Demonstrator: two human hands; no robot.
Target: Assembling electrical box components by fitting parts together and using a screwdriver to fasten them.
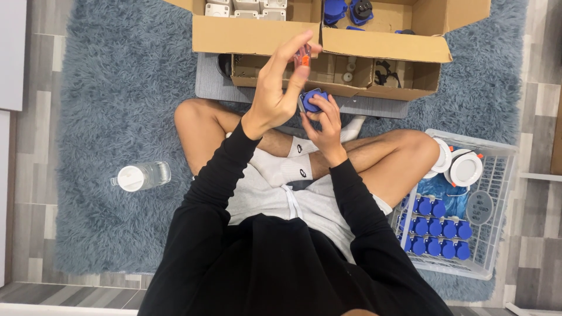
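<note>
— While the left hand (275, 93) is raised, what do its fingers pinch?
— A small clear piece with an orange tab (302, 57), held up in front of the cardboard boxes (257, 35).
— And the right hand (325, 126)?
— Fingers closed around a blue socket (312, 100), just above the crossed legs.
— Anything else on the rug (117, 88)?
— A bottle (142, 176) near its left edge, a white basket (497, 175) of blue sockets at the right edge
</note>
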